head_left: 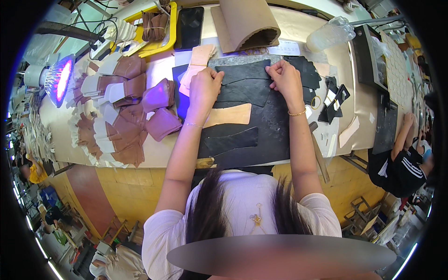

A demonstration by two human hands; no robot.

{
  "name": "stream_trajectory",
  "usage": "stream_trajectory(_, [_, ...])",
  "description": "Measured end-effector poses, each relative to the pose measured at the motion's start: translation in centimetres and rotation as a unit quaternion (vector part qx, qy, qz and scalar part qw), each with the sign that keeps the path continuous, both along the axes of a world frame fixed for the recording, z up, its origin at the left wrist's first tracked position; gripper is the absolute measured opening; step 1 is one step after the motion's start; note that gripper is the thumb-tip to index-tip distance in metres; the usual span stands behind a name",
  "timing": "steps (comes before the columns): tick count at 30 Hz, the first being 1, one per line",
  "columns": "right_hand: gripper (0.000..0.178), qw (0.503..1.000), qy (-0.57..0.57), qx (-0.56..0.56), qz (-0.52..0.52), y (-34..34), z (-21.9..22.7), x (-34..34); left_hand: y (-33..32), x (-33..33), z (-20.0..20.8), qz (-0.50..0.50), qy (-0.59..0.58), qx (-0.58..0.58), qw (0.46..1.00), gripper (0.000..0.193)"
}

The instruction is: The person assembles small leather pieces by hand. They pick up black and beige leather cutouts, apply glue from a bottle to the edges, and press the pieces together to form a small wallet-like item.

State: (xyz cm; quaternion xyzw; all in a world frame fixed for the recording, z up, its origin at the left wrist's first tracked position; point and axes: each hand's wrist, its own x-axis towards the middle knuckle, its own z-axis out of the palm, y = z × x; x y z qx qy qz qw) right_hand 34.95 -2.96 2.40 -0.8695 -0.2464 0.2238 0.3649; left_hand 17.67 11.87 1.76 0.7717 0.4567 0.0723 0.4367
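Both my hands are at the ends of a black leather-like strip point(245, 71) at the far part of a black mat point(275, 140). My left hand point(205, 88) pinches its left end, and my right hand point(285, 80) has thumb and finger closed at its right end. Just below lies a second black strip point(242, 92), partly overlapped by the first. Nearer to me are a tan strip point(228, 115) and another black strip point(233, 141), both flat on the mat. Pale pink-tan pieces point(198, 65) lie beside my left hand, partly covered by it.
Stacks of brown pieces point(128, 88) fill the left, under a lit lamp point(59, 80). Behind are a yellow tray point(172, 28), phone point(189, 28), brown roll point(245, 23) and plastic bottle point(331, 33). Black pieces point(305, 72) and a wooden-handled tool point(319, 156) lie right. Another person point(396, 168) sits farther right.
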Motion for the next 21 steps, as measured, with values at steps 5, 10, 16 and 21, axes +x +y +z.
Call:
stream_trajectory(5, [0.022, 1.0, 0.01, 0.0, -0.006, 0.1, 0.3, -0.2, -0.1, 0.1, 0.2, 0.009, 0.012, -0.003, 1.0, 0.033])
stream_trajectory(10, [0.021, 1.0, -0.002, 0.008, -0.003, 0.1, 0.4, -0.3, 0.0, 0.1, -0.2, 0.004, 0.015, 0.015, 1.0, 0.034])
stream_trajectory(16, [0.015, 0.989, -0.146, 0.002, 0.039, 0.3, 0.1, -1.1, 0.2, 0.5, 0.7, -0.013, 0.046, 0.046, 0.998, 0.035])
stream_trajectory(21, [0.017, 0.93, -0.349, 0.043, 0.109, 1.1, -0.4, -3.4, -0.8, -0.6, 2.2, 0.041, -0.025, -0.016, 0.999, 0.025])
